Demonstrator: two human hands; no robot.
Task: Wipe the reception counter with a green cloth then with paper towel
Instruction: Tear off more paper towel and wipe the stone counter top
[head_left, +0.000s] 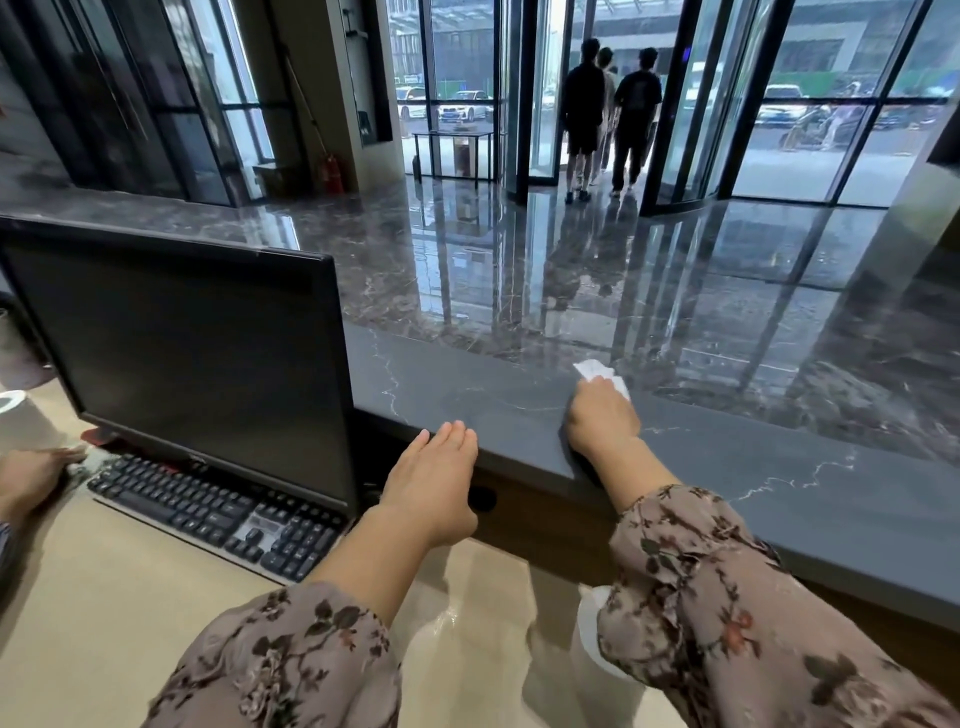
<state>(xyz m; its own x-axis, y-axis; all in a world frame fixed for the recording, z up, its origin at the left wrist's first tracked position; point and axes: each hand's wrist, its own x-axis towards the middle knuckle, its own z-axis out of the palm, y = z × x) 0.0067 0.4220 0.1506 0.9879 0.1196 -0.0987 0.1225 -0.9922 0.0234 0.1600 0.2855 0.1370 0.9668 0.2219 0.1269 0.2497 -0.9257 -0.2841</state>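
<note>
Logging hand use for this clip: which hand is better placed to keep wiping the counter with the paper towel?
The right hand. It already presses the paper towel on the counter. The left hand is empty, fingers only resting on the near edge, beside the monitor.

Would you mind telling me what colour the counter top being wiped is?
Dark grey with thin white veining on the counter top, clearest in the head view.

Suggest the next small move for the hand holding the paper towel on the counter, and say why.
Probably sweep the right hand sideways along the counter, away from the monitor. It presses the paper towel flat near the far edge, and a long bare stretch lies to its right. The left hand only rests on the near edge.
</note>
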